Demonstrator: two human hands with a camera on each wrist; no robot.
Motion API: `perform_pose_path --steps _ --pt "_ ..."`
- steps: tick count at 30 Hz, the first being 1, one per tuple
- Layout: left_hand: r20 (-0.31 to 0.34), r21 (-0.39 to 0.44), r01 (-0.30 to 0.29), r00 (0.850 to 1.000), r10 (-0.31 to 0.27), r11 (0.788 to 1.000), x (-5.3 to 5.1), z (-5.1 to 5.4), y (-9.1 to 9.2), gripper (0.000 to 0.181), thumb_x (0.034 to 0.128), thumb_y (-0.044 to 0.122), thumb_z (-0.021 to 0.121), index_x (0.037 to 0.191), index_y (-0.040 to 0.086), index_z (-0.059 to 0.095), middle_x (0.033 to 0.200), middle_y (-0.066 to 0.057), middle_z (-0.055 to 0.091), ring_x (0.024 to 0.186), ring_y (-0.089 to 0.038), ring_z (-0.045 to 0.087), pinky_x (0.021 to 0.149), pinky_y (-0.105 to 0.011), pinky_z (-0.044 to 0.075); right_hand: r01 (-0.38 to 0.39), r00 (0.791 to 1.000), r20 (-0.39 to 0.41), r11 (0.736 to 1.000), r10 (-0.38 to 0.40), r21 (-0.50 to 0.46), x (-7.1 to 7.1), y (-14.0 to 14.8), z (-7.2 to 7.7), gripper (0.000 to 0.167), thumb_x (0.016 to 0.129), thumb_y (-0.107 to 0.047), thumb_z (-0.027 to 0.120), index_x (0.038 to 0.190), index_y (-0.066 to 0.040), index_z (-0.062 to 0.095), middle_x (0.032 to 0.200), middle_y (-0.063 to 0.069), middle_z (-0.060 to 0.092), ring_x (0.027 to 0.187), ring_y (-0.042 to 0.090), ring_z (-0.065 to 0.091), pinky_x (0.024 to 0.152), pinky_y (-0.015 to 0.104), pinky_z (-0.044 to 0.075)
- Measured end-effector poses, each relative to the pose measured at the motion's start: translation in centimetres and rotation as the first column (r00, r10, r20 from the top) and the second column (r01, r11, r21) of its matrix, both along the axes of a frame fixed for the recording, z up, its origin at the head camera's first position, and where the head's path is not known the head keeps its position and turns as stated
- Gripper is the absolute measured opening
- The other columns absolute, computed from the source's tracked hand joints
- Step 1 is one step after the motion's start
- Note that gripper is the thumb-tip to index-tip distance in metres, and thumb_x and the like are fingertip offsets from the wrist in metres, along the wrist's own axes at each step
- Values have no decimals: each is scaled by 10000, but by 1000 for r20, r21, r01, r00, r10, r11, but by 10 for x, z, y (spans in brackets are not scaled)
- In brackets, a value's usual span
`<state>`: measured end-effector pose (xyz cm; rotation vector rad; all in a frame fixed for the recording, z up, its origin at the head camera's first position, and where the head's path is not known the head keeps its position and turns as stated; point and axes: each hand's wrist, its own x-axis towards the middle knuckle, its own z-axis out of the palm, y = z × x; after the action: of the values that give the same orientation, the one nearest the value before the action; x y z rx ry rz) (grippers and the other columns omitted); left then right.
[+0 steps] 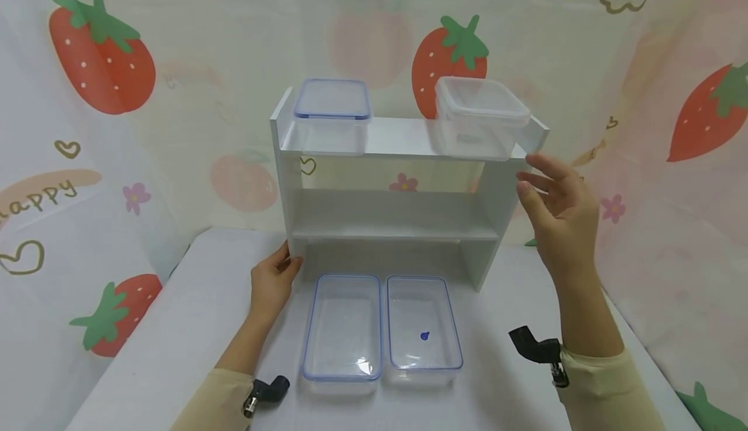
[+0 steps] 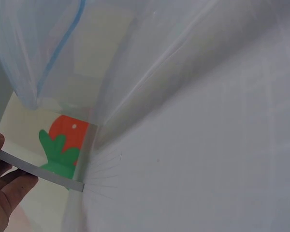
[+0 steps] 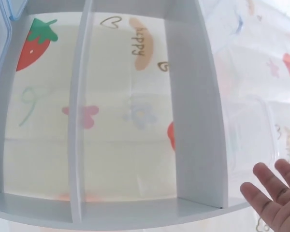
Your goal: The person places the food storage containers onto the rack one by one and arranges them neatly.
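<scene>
A white shelf unit [image 1: 397, 213] stands on the table. Low on its left side, my left hand [image 1: 273, 283] grips the side panel. In the left wrist view, the panel's edge [image 2: 43, 173] runs between the thumb and the fingers. My right hand [image 1: 560, 213] is raised beside the unit's upper right corner, fingers loosely spread and nothing in them. Closest to it on the top board is a clear lidded container [image 1: 480, 119]. Another container, with a blue-rimmed lid [image 1: 333, 98], sits at the top left.
Two clear, blue-rimmed containers lie side by side before the unit, a left one [image 1: 341, 327] and a right one [image 1: 422, 301]. A small blue mark [image 1: 424, 335] shows on the right one. Behind hangs a strawberry-print cloth [image 1: 245, 80]. White cloth [image 1: 193, 327] covers the table.
</scene>
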<state>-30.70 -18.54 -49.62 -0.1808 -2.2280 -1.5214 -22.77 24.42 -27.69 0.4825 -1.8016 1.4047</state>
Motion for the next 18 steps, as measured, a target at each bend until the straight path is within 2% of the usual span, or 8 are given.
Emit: perform_pose_path --steps 5,11,18 --pt "15 2 -8 1000 8 1000 -1 0 0 487 992 173 700 1450 84 560 1424 -166 597 1177 -350 683 956 -375 578 -29 999 -38 993 33 110 9 -3 -13 417 932 98 643 1343 30 619 1319 57 681 1091 146 719 949 184 562" --pt "3 -6 -17 1000 17 1000 -3 -2 -1 484 992 181 701 1447 88 564 1417 -163 601 1171 -350 685 955 -373 577 -108 990 -77 983 120 151 20 -11 -24 458 894 177 627 1343 91 591 1323 86 683 1079 173 725 921 208 569" --pt "-5 -13 -24 1000 24 1000 -2 -1 0 477 984 157 708 1437 91 577 1394 -169 619 1139 -337 704 940 -379 585 -90 993 -60 978 103 189 30 -14 -42 486 878 179 643 1347 59 603 1228 101 728 1064 136 727 956 219 562"
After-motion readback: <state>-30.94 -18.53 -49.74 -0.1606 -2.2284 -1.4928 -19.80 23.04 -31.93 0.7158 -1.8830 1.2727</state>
